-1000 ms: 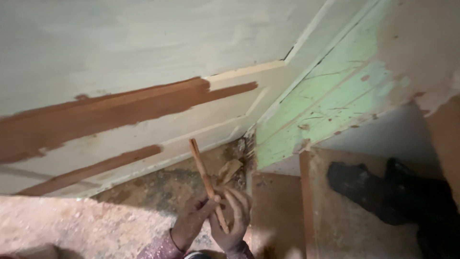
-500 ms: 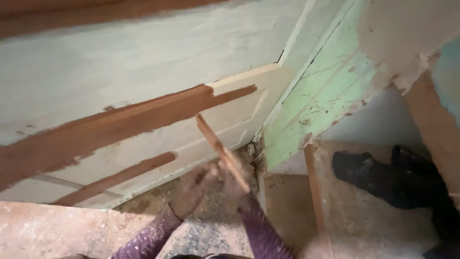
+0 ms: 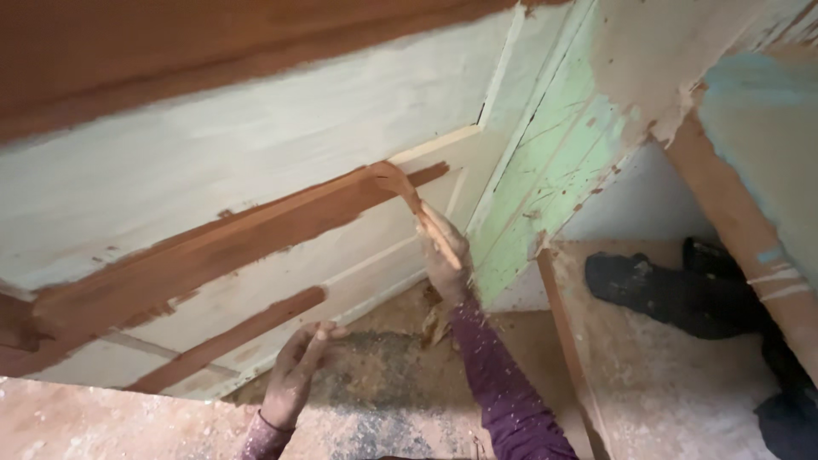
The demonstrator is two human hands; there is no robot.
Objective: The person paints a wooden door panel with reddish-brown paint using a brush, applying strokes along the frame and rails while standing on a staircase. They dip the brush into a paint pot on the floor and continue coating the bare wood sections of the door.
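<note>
My right hand (image 3: 446, 260) is raised and grips a paintbrush (image 3: 419, 213) with a paint-stained wooden handle. Its bristles press on the end of a wide reddish-brown painted band (image 3: 239, 247) on a pale, whitish door panel (image 3: 256, 153). My left hand (image 3: 300, 362) hangs lower with fingers loosely spread, holding nothing, just in front of a narrower brown stripe (image 3: 230, 341) on the panel's lower moulding. Both wrists wear purple, paint-flecked sleeves.
A worn green door frame (image 3: 554, 162) with peeling paint stands right of the panel. A brown-painted post (image 3: 741, 230) rises at the right. Dark shoes (image 3: 673, 285) lie on the dusty floor beyond the threshold. Debris sits at the door's bottom corner (image 3: 434, 319).
My right hand has risen with the brush from low near the floor up to the wide brown band. My left hand has let go and dropped to the left. The view tilted upward.
</note>
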